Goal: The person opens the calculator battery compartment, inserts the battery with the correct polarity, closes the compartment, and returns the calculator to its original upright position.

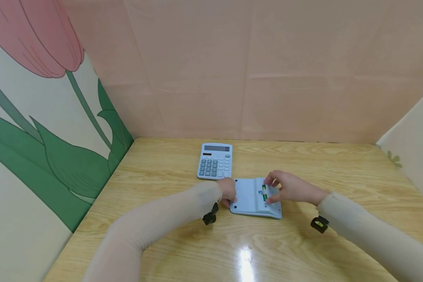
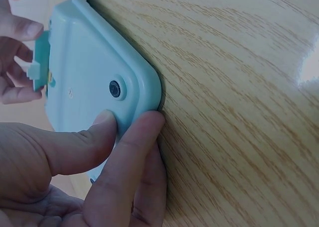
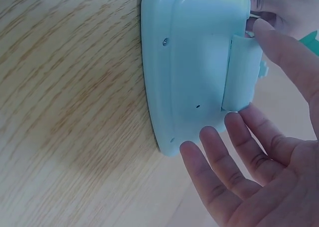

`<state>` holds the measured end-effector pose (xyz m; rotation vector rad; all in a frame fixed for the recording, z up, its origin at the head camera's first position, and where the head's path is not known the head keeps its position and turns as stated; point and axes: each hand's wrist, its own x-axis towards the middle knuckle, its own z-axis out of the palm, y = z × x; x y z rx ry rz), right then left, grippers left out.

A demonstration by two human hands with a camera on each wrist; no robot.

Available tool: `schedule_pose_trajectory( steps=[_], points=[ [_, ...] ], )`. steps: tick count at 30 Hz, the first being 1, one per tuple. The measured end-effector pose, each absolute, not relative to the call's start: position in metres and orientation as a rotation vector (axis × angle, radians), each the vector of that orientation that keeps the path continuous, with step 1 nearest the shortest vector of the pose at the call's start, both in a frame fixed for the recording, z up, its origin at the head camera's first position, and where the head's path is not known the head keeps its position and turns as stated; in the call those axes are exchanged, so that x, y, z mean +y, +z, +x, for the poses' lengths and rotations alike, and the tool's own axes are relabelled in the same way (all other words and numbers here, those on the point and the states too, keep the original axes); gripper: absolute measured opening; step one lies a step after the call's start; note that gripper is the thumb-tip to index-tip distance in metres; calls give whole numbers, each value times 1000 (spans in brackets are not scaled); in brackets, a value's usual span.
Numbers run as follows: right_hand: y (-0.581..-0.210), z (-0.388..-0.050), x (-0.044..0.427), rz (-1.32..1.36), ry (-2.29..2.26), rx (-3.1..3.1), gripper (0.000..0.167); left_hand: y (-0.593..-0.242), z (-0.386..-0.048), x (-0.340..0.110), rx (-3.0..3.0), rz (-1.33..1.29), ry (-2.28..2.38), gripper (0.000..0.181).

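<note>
A light blue calculator (image 1: 246, 196) lies face down on the table. My left hand (image 1: 228, 188) grips its left edge; in the left wrist view the thumb lies on the back, close to a black round foot (image 2: 115, 89). On the right side the battery compartment is uncovered, and a green and yellow battery (image 1: 264, 192) shows in it. My right hand (image 1: 290, 187) pinches the battery cover (image 3: 241, 73) by its two ends, between thumb and finger. The cover stands tilted at the compartment, its small tab (image 2: 34, 70) outward. Its other fingers are spread beside the calculator.
A second calculator (image 1: 215, 161) lies face up just behind, near the left hand, its display lit with a digit. The wooden table (image 1: 155, 164) ends at a pinkish wall covering (image 1: 204, 78) at the back. A tulip-patterned panel (image 1: 56, 117) stands on the left.
</note>
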<state>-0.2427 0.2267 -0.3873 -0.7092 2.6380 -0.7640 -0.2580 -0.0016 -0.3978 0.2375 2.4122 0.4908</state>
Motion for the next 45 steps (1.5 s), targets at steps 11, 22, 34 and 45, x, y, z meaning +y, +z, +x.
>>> schedule_pose_trajectory(
  steps=[11,22,34,45],
  points=[
    [-392,-245,226,-759,-828,2604,56,-398,-258,-2,2403,235,490,24],
    [-393,-247,224,-728,-800,2629,56,-395,-257,-2,2397,180,556,35],
    [-392,-247,221,-730,-785,2635,54,-396,-256,-2,2403,171,560,35],
    [-390,-246,220,-727,-771,2648,54,-395,-255,-3,2390,182,574,34]
  ],
)
